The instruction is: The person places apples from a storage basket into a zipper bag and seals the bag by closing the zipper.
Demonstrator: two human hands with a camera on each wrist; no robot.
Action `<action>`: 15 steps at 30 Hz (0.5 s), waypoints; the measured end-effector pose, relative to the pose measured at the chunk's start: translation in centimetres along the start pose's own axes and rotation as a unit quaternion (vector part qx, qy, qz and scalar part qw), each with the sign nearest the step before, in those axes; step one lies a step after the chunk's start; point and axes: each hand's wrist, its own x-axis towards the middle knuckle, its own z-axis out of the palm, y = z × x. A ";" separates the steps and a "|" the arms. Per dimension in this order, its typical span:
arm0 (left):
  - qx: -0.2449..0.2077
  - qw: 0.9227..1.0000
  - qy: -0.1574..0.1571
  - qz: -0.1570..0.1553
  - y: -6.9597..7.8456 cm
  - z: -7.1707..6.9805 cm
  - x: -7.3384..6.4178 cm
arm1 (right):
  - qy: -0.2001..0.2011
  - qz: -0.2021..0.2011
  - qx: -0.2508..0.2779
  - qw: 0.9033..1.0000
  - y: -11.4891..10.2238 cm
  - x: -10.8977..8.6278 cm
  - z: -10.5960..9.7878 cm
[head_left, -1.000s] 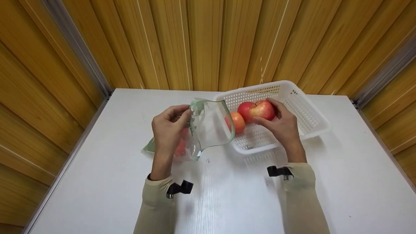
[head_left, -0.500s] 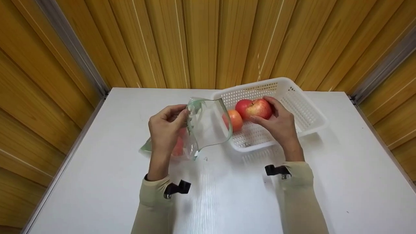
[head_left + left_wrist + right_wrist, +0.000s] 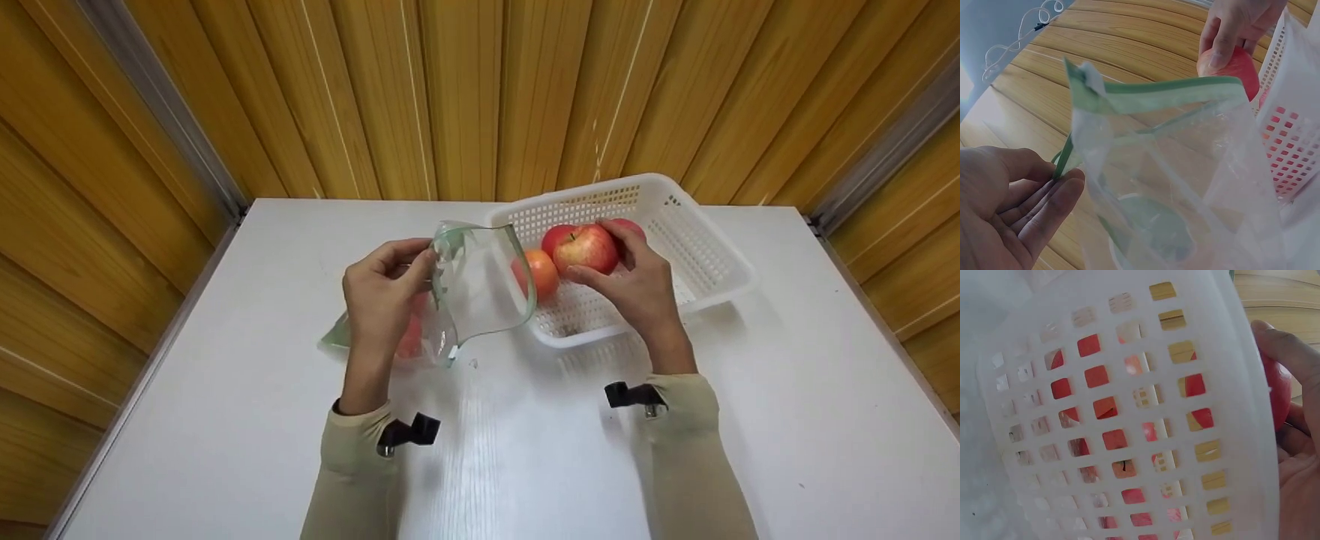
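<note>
My left hand (image 3: 382, 292) pinches the green-edged rim of a clear zip bag (image 3: 486, 281), whose mouth gapes toward the right. Red fruit (image 3: 411, 337) shows through the bag's lower part, partly hidden by the wrist. In my right hand (image 3: 641, 281), thumb and fingers grip a red and yellow apple (image 3: 586, 251) over the white basket (image 3: 724, 296). Behind it are two red apples (image 3: 556, 235), mostly covered, and an orange-red round fruit (image 3: 541, 274) lies to its left. From the left wrist, the held apple (image 3: 1235, 67) appears beyond the bag's far rim.
The slotted basket wall (image 3: 1129, 405) fills most of the right wrist view, with red fruit behind its holes. A white table (image 3: 510, 450) carries everything. Wood-patterned panels (image 3: 465, 97) rise behind it. A white cable (image 3: 1010, 45) hangs at the left wrist view's upper left.
My right hand has shifted left with the apple, bringing another red apple into sight behind its fingers. The left hand keeps its pinch on the bag, nearly still.
</note>
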 end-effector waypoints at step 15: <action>0.012 1.000 0.002 -0.006 0.0 0.0 0.0 | 0.029 -0.052 0.028 0.998 -1.7 -0.2 1.7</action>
